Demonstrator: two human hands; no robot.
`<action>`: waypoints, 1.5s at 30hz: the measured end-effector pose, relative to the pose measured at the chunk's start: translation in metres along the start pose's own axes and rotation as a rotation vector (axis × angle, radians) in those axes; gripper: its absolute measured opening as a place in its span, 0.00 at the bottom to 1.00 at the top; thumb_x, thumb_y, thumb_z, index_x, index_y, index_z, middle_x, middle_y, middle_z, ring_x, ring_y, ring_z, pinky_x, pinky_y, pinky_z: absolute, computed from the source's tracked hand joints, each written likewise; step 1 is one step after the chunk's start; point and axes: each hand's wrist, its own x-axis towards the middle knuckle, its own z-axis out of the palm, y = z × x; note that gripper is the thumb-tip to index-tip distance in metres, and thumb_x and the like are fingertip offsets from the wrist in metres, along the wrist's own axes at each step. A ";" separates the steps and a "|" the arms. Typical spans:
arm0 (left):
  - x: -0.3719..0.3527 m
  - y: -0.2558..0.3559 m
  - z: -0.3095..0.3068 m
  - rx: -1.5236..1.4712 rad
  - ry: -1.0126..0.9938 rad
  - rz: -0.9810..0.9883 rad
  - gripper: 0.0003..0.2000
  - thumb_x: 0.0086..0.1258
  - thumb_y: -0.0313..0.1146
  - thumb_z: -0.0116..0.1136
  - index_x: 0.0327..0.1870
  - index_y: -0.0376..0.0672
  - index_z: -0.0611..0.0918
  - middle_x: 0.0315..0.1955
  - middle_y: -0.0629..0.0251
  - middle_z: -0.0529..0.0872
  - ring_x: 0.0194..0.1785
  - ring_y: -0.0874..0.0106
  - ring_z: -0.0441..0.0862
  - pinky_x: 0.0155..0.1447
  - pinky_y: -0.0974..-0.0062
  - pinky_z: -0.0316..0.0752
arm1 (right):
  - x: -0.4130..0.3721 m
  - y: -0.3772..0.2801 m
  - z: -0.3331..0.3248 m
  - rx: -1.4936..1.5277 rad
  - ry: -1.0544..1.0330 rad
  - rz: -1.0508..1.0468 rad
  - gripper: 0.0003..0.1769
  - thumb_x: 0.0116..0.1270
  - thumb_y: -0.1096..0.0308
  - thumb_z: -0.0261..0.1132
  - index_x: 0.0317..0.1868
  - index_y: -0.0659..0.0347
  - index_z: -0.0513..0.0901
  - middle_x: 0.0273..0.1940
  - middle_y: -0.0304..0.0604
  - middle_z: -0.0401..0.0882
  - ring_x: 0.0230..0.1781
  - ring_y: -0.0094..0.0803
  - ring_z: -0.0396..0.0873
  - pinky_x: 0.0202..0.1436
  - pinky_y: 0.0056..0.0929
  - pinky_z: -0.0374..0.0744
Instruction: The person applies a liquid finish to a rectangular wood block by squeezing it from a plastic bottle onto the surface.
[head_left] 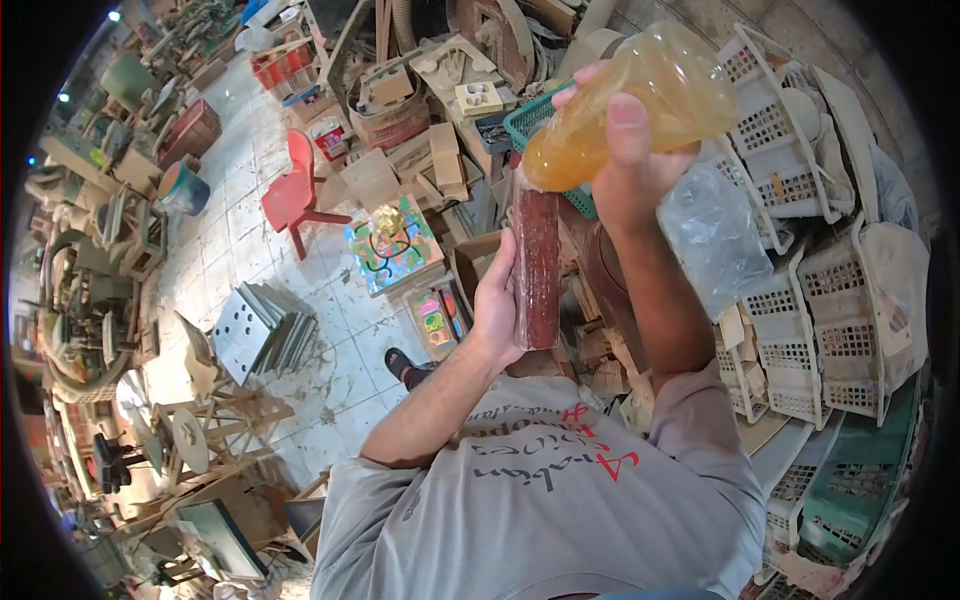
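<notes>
Bottle of amber liquid, clasped in the right hand, tilts mouth-down over a reddish block; I see the left hand closed around it, steadying it upright, centre scene.

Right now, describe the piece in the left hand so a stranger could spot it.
Find the white plastic baskets on the right, then look just left of them. The left hand grips an upright dark red block. Unlike the pale wood around it, it is glossy red, and the right hand tips an amber bottle onto its top.
</notes>
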 end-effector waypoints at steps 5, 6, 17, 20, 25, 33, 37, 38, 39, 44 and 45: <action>-0.007 0.007 0.006 0.013 0.092 0.050 0.22 0.70 0.54 0.37 0.44 0.44 0.76 0.29 0.68 0.79 0.31 0.75 0.77 0.35 0.77 0.72 | 0.011 0.002 -0.013 -0.101 0.021 0.005 0.20 0.58 0.62 0.62 0.44 0.70 0.71 0.32 0.52 0.77 0.25 0.37 0.79 0.29 0.34 0.80; -0.008 0.007 0.006 0.007 0.096 0.057 0.22 0.70 0.54 0.37 0.44 0.44 0.76 0.29 0.68 0.79 0.31 0.75 0.77 0.35 0.77 0.72 | 0.013 0.000 -0.015 -0.055 0.040 -0.009 0.20 0.58 0.62 0.62 0.44 0.70 0.72 0.31 0.52 0.77 0.24 0.38 0.79 0.30 0.34 0.80; 0.002 0.020 -0.007 -0.123 0.031 0.155 0.19 0.72 0.48 0.36 0.51 0.44 0.73 0.40 0.62 0.80 0.39 0.70 0.79 0.42 0.72 0.76 | -0.046 -0.030 -0.002 0.052 -0.107 0.224 0.34 0.59 0.54 0.60 0.58 0.68 0.59 0.33 0.53 0.74 0.27 0.39 0.77 0.30 0.34 0.79; 0.002 0.024 -0.007 -0.109 0.062 0.156 0.20 0.72 0.50 0.36 0.52 0.45 0.73 0.39 0.68 0.80 0.39 0.73 0.79 0.42 0.75 0.75 | -0.054 -0.042 -0.009 0.098 -0.207 0.268 0.37 0.58 0.51 0.60 0.58 0.68 0.59 0.36 0.54 0.74 0.28 0.38 0.77 0.33 0.34 0.79; 0.003 0.016 -0.011 -0.078 -0.078 0.138 0.19 0.73 0.47 0.35 0.51 0.44 0.73 0.39 0.64 0.80 0.37 0.71 0.79 0.39 0.71 0.76 | -0.022 -0.028 -0.010 0.051 -0.066 0.251 0.29 0.61 0.58 0.58 0.57 0.68 0.62 0.36 0.52 0.75 0.30 0.38 0.78 0.34 0.34 0.79; 0.008 0.031 -0.007 -0.052 0.100 0.216 0.20 0.71 0.51 0.37 0.51 0.45 0.73 0.37 0.67 0.80 0.38 0.75 0.78 0.43 0.75 0.75 | -0.068 -0.047 -0.010 0.037 -0.430 0.184 0.38 0.58 0.51 0.61 0.60 0.66 0.55 0.38 0.51 0.73 0.33 0.37 0.77 0.34 0.35 0.79; 0.005 0.030 0.009 -0.043 0.092 0.216 0.20 0.72 0.49 0.36 0.51 0.45 0.73 0.38 0.65 0.80 0.39 0.73 0.79 0.43 0.72 0.75 | -0.053 -0.057 -0.007 0.136 -0.207 0.352 0.40 0.57 0.47 0.60 0.61 0.64 0.55 0.38 0.52 0.74 0.32 0.39 0.78 0.34 0.38 0.79; 0.004 0.028 0.017 -0.068 0.135 0.194 0.19 0.73 0.48 0.35 0.51 0.45 0.73 0.38 0.64 0.81 0.38 0.70 0.79 0.43 0.70 0.76 | -0.045 -0.050 -0.007 0.128 -0.201 0.345 0.40 0.57 0.47 0.60 0.61 0.64 0.55 0.38 0.52 0.74 0.32 0.39 0.78 0.34 0.38 0.79; 0.008 0.025 -0.005 -0.068 0.013 0.153 0.19 0.73 0.48 0.35 0.50 0.45 0.73 0.37 0.64 0.81 0.35 0.71 0.79 0.39 0.72 0.77 | -0.035 -0.042 -0.006 0.098 -0.145 0.295 0.39 0.58 0.48 0.59 0.61 0.65 0.56 0.38 0.52 0.74 0.31 0.39 0.78 0.34 0.38 0.79; 0.009 0.017 0.004 0.015 0.017 0.131 0.20 0.72 0.49 0.35 0.51 0.45 0.73 0.34 0.65 0.81 0.32 0.72 0.79 0.37 0.73 0.77 | -0.029 -0.021 -0.002 -0.023 -0.097 0.210 0.38 0.60 0.52 0.59 0.62 0.67 0.56 0.37 0.53 0.75 0.31 0.40 0.78 0.34 0.36 0.79; 0.009 0.020 0.012 -0.013 0.041 0.166 0.21 0.72 0.50 0.35 0.52 0.45 0.73 0.38 0.66 0.80 0.38 0.73 0.78 0.42 0.73 0.75 | -0.036 -0.022 -0.001 -0.015 -0.105 0.214 0.38 0.60 0.52 0.59 0.62 0.67 0.56 0.37 0.53 0.75 0.31 0.40 0.78 0.34 0.36 0.79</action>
